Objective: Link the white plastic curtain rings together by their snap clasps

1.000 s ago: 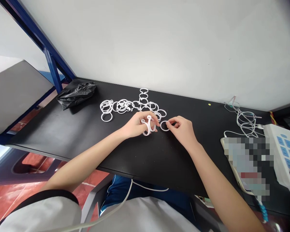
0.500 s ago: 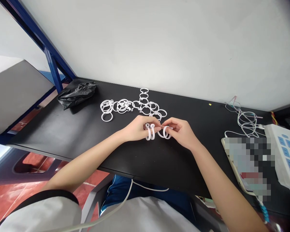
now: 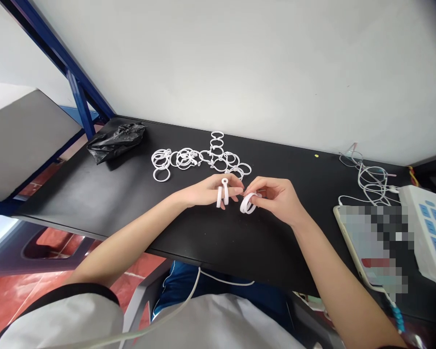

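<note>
White plastic curtain rings with small eyelets are in both hands, held over the black table. My left hand has two rings looped on its thumb and fingers, one eyelet pointing up. In my right hand, a pair of overlapping rings is pinched between thumb and fingers. The fingertips of both hands almost meet; whether a part lies between them I cannot make out. Just beyond the hands lies a spread of loose rings, some overlapping.
A crumpled black plastic bag lies at the back left. On the right are a phone, a white power strip and tangled white cables. A pale wall rises behind the table.
The rings in my right hand have tilted and come together. Those on my left hand have turned, and its fingers have spread slightly. My right hand has moved a little right.
</note>
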A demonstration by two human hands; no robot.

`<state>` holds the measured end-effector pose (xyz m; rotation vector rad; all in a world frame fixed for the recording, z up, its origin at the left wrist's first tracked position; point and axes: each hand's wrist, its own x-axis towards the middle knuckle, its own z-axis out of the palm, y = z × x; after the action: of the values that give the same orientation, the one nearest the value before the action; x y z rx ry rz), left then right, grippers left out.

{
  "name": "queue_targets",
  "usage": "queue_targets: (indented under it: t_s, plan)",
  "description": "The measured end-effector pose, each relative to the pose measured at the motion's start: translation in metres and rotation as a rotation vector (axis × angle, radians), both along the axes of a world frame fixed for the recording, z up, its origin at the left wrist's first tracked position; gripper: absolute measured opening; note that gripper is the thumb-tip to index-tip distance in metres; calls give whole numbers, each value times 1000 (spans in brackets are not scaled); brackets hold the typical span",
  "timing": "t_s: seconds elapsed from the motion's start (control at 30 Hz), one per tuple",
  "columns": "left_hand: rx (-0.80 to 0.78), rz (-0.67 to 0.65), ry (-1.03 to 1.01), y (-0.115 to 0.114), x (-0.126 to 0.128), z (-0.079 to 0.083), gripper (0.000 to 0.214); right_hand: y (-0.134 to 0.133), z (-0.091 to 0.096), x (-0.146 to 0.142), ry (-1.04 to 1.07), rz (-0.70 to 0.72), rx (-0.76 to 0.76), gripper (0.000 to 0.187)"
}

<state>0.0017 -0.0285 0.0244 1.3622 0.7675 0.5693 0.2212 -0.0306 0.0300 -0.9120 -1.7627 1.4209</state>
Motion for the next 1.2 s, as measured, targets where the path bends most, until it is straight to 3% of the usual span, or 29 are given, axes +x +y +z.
queue_targets:
  t_s: [0.3,0.67,0.87,1.03,1.2]
  plan:
    - [110,-210,-31,-3,0,-5,34,-8,0,-7,-7,-10,79,5]
    - [196,-73,-86,-3,6,-15,30,-13,-2,-16,-74,-87,214,15]
    - [226,-61,-101,-5,6,-12,23,-11,-4,-14,35,-68,54,15]
    - [428,137,141,-5,4,-9,18,-9,-6,-15,115,-181,-1,17]
    - [595,259,216,-3,3,-9,12,-10,-10,-17,-13,-81,-142,28]
